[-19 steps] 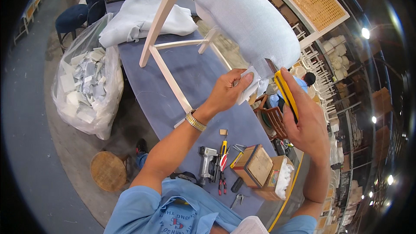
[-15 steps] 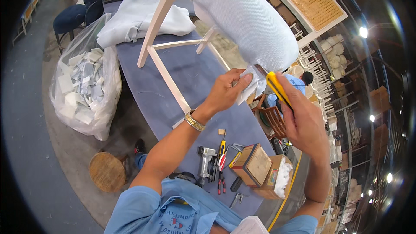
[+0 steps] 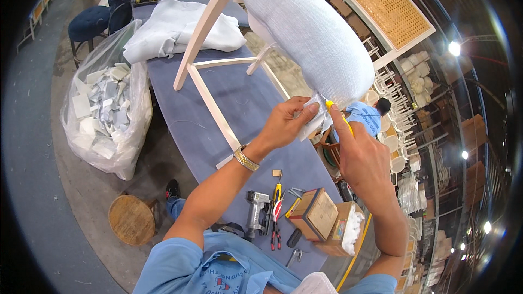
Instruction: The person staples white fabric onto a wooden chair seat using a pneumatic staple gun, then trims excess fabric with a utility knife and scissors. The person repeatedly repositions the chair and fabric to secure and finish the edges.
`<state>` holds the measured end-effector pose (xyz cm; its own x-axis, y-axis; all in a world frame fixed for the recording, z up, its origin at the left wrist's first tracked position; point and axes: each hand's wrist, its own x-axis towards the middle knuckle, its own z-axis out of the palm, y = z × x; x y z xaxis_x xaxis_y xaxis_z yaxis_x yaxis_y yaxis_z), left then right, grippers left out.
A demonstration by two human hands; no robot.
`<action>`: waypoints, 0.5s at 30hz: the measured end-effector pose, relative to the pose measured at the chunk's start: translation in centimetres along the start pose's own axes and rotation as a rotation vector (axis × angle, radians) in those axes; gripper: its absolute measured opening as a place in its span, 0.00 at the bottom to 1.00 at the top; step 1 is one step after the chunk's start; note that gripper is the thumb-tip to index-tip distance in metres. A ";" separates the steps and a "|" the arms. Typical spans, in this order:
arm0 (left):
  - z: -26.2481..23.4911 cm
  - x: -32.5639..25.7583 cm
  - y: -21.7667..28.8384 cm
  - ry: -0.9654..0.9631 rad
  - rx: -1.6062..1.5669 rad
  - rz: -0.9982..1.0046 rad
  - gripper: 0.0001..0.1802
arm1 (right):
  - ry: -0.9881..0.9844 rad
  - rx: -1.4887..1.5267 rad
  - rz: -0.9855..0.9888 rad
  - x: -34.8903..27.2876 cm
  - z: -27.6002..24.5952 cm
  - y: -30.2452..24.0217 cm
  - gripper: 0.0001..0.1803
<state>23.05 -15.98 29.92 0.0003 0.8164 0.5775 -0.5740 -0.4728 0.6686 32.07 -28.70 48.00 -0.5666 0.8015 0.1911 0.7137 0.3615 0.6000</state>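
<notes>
Head view: left hand (image 3: pixel 284 126) pinches loose white fabric (image 3: pixel 313 121) under rounded woven seat (image 3: pixel 305 27).

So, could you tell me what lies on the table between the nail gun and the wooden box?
In the head view, pliers lie between the nail gun and the wooden box.

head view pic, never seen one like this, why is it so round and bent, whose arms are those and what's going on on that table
The picture comes from a wide fisheye camera worn on a person's head, looking down, so straight edges bend near the rim. The two bare arms from the bottom are the wearer's own.

The left hand pinches a flap of white fabric at the edge of a padded chair lying tipped on a blue-grey table. The right hand holds a yellow tool with its tip at that same edge.

Also on the table: a nail gun, pliers, small boxes and folded white cloth. A bag of scraps and a stool stand on the floor at the left.
</notes>
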 end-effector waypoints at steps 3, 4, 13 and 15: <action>-0.3 0.1 -0.1 0.003 -0.019 -0.008 0.19 | 0.022 -0.057 -0.030 0.2 -0.1 -0.3 0.39; -0.2 -0.1 -0.2 -0.003 -0.032 -0.031 0.18 | 0.015 -0.075 -0.030 0.1 -0.1 -0.3 0.39; -0.5 0.1 0.0 -0.037 -0.052 0.000 0.17 | -0.052 -0.094 -0.021 -0.3 -0.2 0.2 0.39; -0.7 0.1 0.2 -0.043 -0.018 -0.021 0.18 | -0.056 -0.096 -0.028 -0.3 0.0 0.4 0.39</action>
<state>22.36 -15.81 29.80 0.0470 0.8110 0.5832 -0.5884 -0.4494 0.6722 32.54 -28.78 48.17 -0.5597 0.8183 0.1310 0.6536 0.3387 0.6768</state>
